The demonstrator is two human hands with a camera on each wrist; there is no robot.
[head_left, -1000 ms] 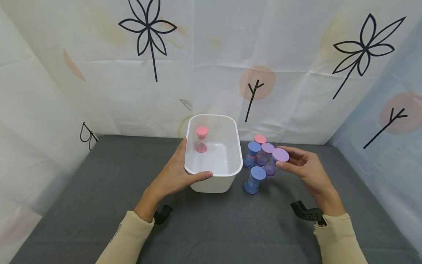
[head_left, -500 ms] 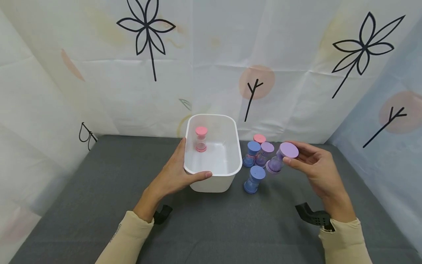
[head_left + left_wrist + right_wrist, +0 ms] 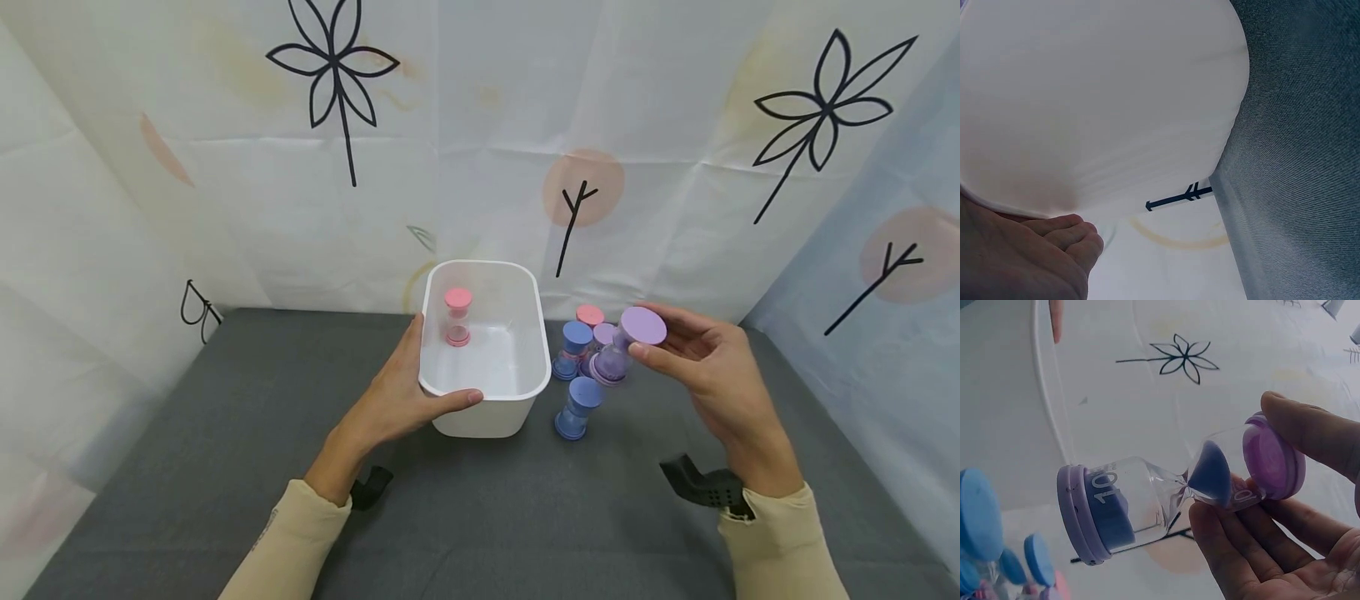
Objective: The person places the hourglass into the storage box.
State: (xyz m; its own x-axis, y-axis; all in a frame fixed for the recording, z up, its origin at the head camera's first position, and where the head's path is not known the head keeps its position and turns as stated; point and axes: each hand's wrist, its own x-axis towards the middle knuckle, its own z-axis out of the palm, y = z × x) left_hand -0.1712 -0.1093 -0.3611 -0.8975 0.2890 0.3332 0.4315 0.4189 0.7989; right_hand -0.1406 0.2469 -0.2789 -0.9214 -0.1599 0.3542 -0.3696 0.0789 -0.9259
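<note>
My right hand (image 3: 708, 362) pinches a purple-capped sand timer (image 3: 615, 358) by its top cap, above the other timers. In the right wrist view this sand timer (image 3: 1141, 506) is tilted, with a "10" printed on its glass and dark bluish-purple sand in both bulbs. My left hand (image 3: 412, 387) grips the near left corner of a white plastic bin (image 3: 487, 417), thumb along the front rim. Its fingers (image 3: 1075, 234) lie against the bin's outside in the left wrist view. A pink sand timer (image 3: 458, 317) stands inside the bin.
Right of the bin stand a blue sand timer (image 3: 572, 350), a nearer blue one, a pink one (image 3: 590, 315) and another purple one (image 3: 602, 335), partly hidden behind the held timer. The dark grey tabletop (image 3: 487, 525) ends at a patterned cloth backdrop (image 3: 487, 192).
My right hand has raised the purple sand timer off the table, first shifting right, then back left and higher. The left hand and the bin have stayed put.
</note>
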